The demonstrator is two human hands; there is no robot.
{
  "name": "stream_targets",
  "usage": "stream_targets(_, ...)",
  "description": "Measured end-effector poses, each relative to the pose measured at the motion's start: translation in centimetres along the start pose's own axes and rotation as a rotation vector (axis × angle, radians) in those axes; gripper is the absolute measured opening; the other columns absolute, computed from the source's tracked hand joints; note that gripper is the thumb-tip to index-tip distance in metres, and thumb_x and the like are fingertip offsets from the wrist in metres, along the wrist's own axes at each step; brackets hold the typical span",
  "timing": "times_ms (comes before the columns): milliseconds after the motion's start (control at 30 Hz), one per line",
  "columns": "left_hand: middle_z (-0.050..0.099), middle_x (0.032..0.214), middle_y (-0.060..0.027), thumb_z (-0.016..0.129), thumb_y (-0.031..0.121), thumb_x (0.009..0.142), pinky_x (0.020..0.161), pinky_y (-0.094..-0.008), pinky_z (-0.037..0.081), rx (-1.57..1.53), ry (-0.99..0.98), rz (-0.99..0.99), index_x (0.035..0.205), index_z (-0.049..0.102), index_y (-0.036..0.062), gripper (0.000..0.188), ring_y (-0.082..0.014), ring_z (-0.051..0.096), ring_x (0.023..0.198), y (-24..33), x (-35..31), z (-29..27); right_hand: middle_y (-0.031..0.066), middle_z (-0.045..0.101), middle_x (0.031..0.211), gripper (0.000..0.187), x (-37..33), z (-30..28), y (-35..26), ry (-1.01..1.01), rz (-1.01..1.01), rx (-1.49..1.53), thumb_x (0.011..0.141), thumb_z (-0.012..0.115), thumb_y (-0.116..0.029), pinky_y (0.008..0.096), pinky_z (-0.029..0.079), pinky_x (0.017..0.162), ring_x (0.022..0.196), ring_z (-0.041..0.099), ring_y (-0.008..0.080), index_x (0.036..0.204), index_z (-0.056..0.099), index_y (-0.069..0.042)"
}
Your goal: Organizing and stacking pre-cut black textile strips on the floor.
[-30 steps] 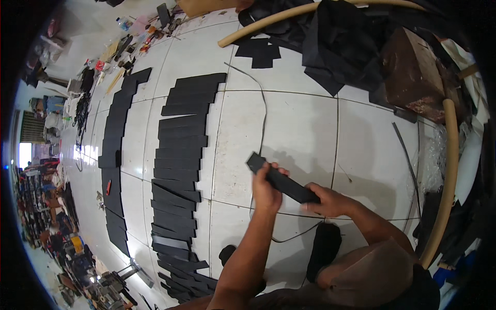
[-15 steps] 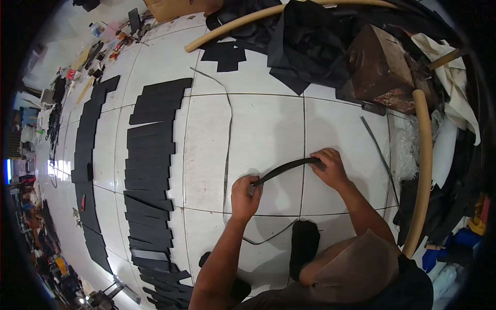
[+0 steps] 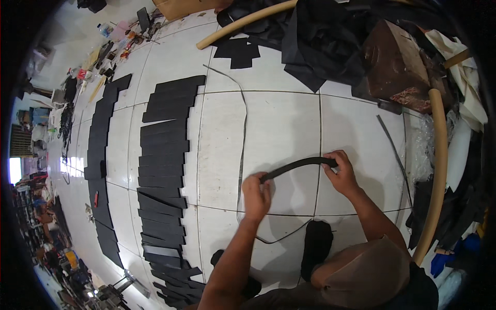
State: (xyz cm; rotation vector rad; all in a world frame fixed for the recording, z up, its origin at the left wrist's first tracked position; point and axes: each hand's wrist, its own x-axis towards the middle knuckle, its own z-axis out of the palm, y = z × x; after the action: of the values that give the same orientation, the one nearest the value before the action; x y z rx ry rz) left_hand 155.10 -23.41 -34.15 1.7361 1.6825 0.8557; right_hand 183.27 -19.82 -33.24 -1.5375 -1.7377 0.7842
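Between my two hands a black strip (image 3: pixel 297 164), which looks like leather or a similar sheet material, bows upward in a shallow arc above the tiled floor. My left hand (image 3: pixel 256 195) is closed on its left end, and my right hand (image 3: pixel 341 170) pinches it near the right end, a short piece showing past the fingers. Left of my hands, a long row of overlapping black strips (image 3: pixel 161 150) lies on the floor. A thin dark cord-like offcut (image 3: pixel 244 129) runs along the floor just beyond my left hand.
A second row of black pieces (image 3: pixel 98 139), with a small red tool (image 3: pixel 96 199) on it, lies farther left. At the far right are a brown block (image 3: pixel 395 64), crumpled black sheets (image 3: pixel 323 39) and a long tan tube (image 3: pixel 439 170). Assorted tools and clutter line the left wall.
The whole view has shifted, so everything sits a little farther right. My hands keep hold of the strip, which has hardly changed its bend.
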Motion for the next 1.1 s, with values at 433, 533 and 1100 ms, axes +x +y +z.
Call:
stream_targets(433,0.065,0.089,-0.0084,0.07,0.013,0.086,0.075,-0.0267,0.048,-0.125,-0.243,-0.536,0.115,0.055,-0.0031,0.036,-0.014,0.061,0.082,-8.1,5.4,-14.1,0.0144,0.063,0.108,0.051,2.4,9.6,-6.5,-0.479,0.387,0.382,0.081,0.077,-0.025,0.0355,0.049,0.088,0.1,0.062,0.0245,0.12,0.054,-0.003)
stream_targets(533,0.066,0.087,-0.0118,0.074,0.02,0.084,0.072,-0.0291,0.05,0.02,-0.207,-0.493,0.117,0.055,-0.0035,0.044,-0.0188,0.064,0.08,-7.7,5.5,-13.8,0.0171,0.062,0.109,0.057,3.4,7.4,-7.3,-0.571,0.394,0.288,0.08,0.078,-0.028,0.0372,0.052,0.083,0.094,0.065,0.0256,0.124,0.051,-0.003)
stream_targets(1100,0.068,0.104,-0.0204,0.071,0.034,0.084,0.086,-0.0396,0.051,0.732,-0.428,-0.477,0.116,0.061,-0.0026,0.05,-0.0319,0.065,0.099,-4.5,17.8,-36.8,0.0114,0.066,0.103,0.041,13.4,-0.1,-7.2,-0.749,0.317,-0.015,0.085,0.071,-0.03,0.0349,0.052,0.08,0.091,0.066,0.0241,0.115,0.06,-0.004)
